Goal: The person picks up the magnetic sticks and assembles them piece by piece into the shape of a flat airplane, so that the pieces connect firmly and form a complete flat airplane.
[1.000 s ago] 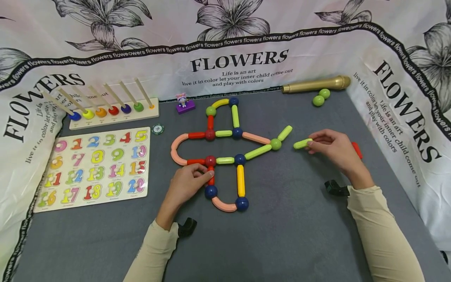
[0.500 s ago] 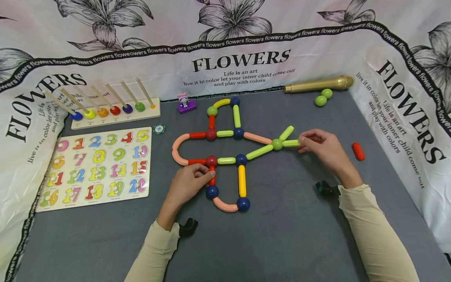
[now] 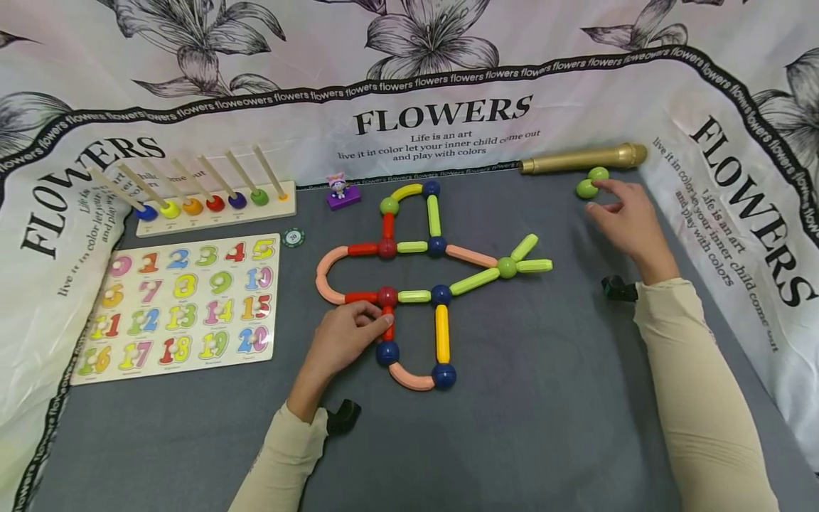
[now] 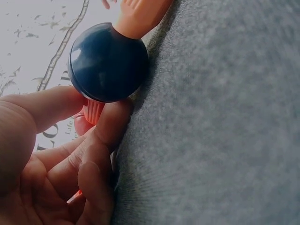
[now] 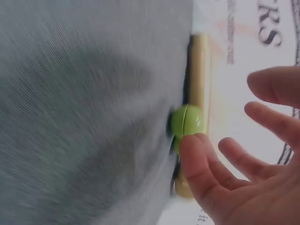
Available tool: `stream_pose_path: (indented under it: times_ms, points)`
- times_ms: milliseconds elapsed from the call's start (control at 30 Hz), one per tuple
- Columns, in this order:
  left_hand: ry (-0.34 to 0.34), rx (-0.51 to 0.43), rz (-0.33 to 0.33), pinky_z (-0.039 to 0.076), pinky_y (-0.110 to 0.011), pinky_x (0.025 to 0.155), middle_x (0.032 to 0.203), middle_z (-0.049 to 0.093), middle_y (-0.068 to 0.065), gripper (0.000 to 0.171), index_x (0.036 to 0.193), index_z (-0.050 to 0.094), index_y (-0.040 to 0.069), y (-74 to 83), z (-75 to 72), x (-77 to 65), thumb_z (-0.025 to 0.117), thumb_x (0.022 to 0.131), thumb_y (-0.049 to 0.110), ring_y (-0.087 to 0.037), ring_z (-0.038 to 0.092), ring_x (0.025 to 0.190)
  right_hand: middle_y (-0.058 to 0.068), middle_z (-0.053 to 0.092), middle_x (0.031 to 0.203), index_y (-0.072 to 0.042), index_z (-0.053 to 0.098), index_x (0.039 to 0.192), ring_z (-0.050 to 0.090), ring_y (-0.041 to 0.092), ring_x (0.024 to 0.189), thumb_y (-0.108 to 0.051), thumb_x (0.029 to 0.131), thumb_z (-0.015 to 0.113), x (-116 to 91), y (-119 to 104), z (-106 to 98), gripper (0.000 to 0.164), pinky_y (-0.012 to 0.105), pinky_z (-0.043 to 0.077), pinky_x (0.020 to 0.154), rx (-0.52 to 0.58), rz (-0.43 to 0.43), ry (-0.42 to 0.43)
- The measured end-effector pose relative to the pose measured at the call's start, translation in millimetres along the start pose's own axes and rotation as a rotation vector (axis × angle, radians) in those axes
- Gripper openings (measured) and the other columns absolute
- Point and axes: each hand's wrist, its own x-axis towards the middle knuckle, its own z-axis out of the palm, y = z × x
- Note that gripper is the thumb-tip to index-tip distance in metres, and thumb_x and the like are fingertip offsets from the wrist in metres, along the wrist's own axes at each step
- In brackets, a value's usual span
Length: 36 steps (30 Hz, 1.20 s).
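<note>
Flat on the table lies a linked shape of magnetic sticks and balls. My left hand (image 3: 343, 337) pinches its short red stick (image 3: 389, 326) between thumb and forefinger, just beside a dark blue ball (image 4: 108, 63). At the shape's right end, two light green sticks (image 3: 534, 266) fork out from a green ball (image 3: 506, 267). My right hand (image 3: 630, 224) is over the back right, its thumb and fingers spread apart. Its fingertips are close to two loose green balls (image 5: 186, 120); whether they touch one, I cannot tell.
A gold microphone (image 3: 582, 158) lies behind the loose balls. At the left are a number puzzle board (image 3: 276, 327) and a peg stacker (image 3: 220, 220) with coloured beads. A poker chip (image 3: 293, 237) and a small figure on a purple base (image 3: 344, 199) lie near the back.
My right hand brought a light green stick to the green ball, where it now stays attached. It then let go and moved back and right to the loose balls. The left hand stayed put.
</note>
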Motion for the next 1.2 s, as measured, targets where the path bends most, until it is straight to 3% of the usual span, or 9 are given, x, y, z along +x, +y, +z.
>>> stream_pose_path:
  times_ms: [167,367,500,600,733,867,1033,1200]
  points:
    - [-0.010,-0.002,0.010,0.035,-0.033,0.059,0.067,0.065,0.004,0.030,0.107,0.077,0.009,-0.3,3.3,-1.7,0.075,0.100,0.038,-0.020,0.054,0.061,0.045,0.034,0.150,0.009,0.045,0.155,0.051,0.058,0.117,-0.012,0.107,0.057,21.0,17.9,0.5,0.054,0.066,0.038,0.097,-0.088,-0.035,-0.036]
    - [-0.019,-0.008,0.027,0.037,-0.034,0.059,0.067,0.066,0.006,0.029,0.107,0.077,0.009,-0.9,6.8,-2.2,0.075,0.100,0.037,-0.019,0.055,0.061,0.050,0.036,0.143,0.010,0.045,0.148,0.035,0.066,0.133,-0.007,0.103,0.059,28.4,30.4,12.2,0.051,0.073,0.028,0.108,-0.151,0.017,-0.011]
    - [-0.016,-0.014,0.029,0.036,-0.033,0.058,0.066,0.066,0.006,0.028,0.106,0.077,0.009,0.0,7.0,-2.5,0.075,0.100,0.036,-0.019,0.055,0.060,0.048,0.044,0.134,0.010,0.048,0.144,0.043,0.064,0.122,-0.008,0.102,0.059,26.6,27.6,17.9,0.046,0.072,0.031,0.104,-0.168,0.034,0.028]
    - [-0.015,-0.016,0.028,0.036,-0.033,0.059,0.066,0.066,0.005,0.028,0.106,0.077,0.009,0.9,6.3,-2.5,0.075,0.100,0.036,-0.020,0.055,0.061,0.041,0.054,0.122,0.007,0.050,0.145,0.051,0.057,0.109,-0.014,0.106,0.060,21.6,20.8,18.3,0.045,0.067,0.038,0.095,-0.157,0.014,0.000]
    - [-0.018,-0.011,0.021,0.035,-0.033,0.060,0.068,0.068,0.006,0.029,0.107,0.077,0.008,1.6,3.9,-1.6,0.075,0.100,0.036,-0.019,0.055,0.062,0.026,0.068,0.110,0.000,0.055,0.144,0.064,0.037,0.091,-0.027,0.109,0.065,9.6,4.0,15.3,0.046,0.047,0.046,0.080,-0.054,-0.014,-0.136]
    - [-0.008,-0.012,0.017,0.035,-0.033,0.060,0.070,0.069,0.005,0.030,0.108,0.077,0.007,1.5,0.0,-0.4,0.075,0.100,0.036,-0.020,0.055,0.063,0.018,0.076,0.105,-0.003,0.058,0.144,0.070,0.020,0.085,-0.027,0.109,0.065,-0.2,-14.9,12.4,0.043,0.028,0.047,0.078,0.096,-0.037,-0.281]
    - [0.001,-0.009,0.014,0.035,-0.034,0.061,0.071,0.070,0.005,0.030,0.110,0.077,0.006,0.4,-3.1,0.4,0.075,0.100,0.035,-0.020,0.056,0.064,0.016,0.076,0.108,-0.003,0.057,0.147,0.069,0.025,0.087,-0.026,0.111,0.063,-4.5,-29.6,17.0,0.043,0.029,0.050,0.082,0.135,-0.072,-0.387]
    - [-0.007,-0.005,0.014,0.036,-0.034,0.061,0.070,0.069,0.005,0.031,0.109,0.077,0.007,-0.4,-1.9,-0.2,0.075,0.100,0.036,-0.020,0.056,0.064,0.017,0.074,0.110,-0.002,0.055,0.150,0.067,0.031,0.084,-0.025,0.112,0.060,-5.3,-31.3,21.4,0.045,0.034,0.051,0.080,0.112,-0.084,-0.431]
